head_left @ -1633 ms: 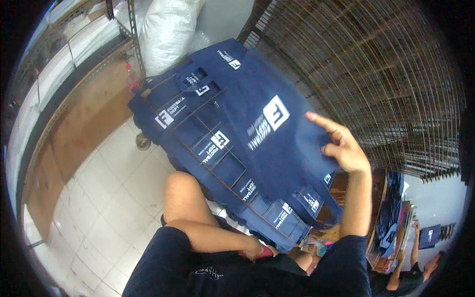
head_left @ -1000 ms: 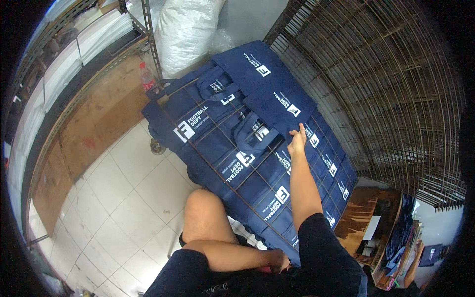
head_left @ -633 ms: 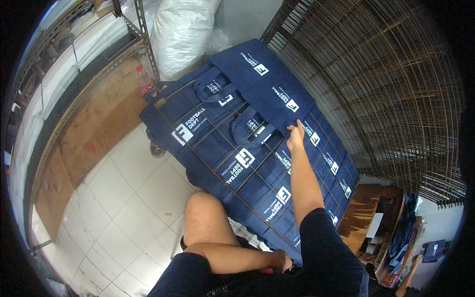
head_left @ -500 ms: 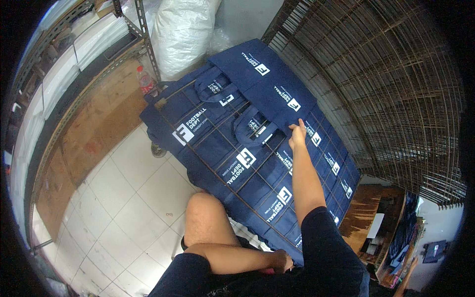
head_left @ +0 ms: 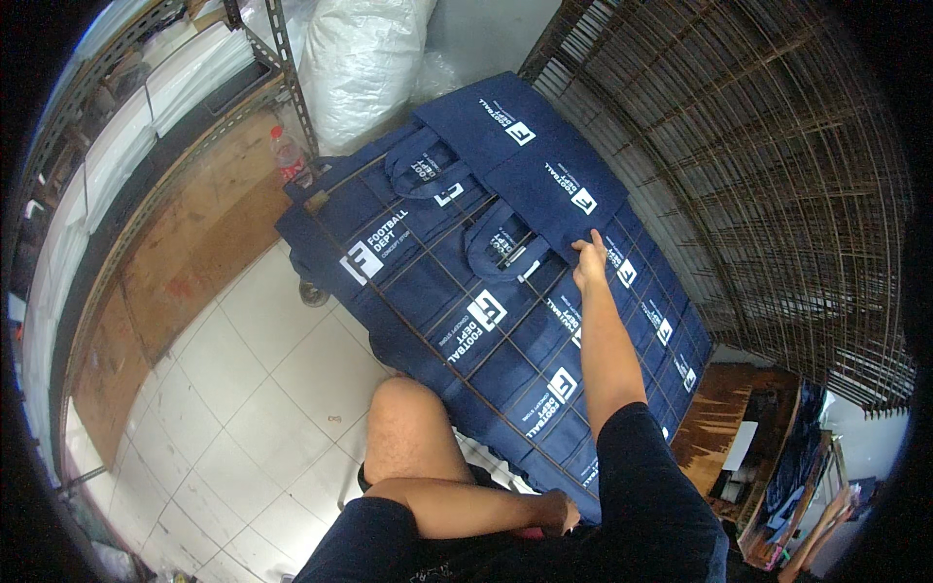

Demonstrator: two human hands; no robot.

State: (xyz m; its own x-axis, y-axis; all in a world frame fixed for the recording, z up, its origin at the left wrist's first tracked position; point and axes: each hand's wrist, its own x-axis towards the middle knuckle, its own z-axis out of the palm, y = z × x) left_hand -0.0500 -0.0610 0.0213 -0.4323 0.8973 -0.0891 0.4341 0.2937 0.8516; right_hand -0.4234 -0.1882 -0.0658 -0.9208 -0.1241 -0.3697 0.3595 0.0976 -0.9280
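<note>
A stack of flat wire racks (head_left: 428,333) with navy printed bags (head_left: 389,207) spreads out in front of me. Two loop handles lie on the near bags, and another navy bag (head_left: 559,146) lies over the far side. My right hand (head_left: 590,262) is stretched over the stack at that bag's lower right corner, index finger extended and thumb apart, apparently gripping nothing. My left hand (head_left: 559,512) lies low by my body, next to the near end of the stack. Its fingers are mostly hidden, and a bit of red shows beneath the wrist.
Many wire racks (head_left: 777,175) rise along the right. A stuffed white sack (head_left: 360,78) stands behind the stack. On the left is a metal shelf with white sheets (head_left: 160,112), and a clear bottle (head_left: 285,154) with a red cap. Wooden furniture (head_left: 714,413) stands at right; the floor is tiled (head_left: 272,408).
My right hand has shifted very slightly, with the thumb and index finger a little further apart. The view has moved a touch; at the far lower right, another person's arm appears changed in position.
</note>
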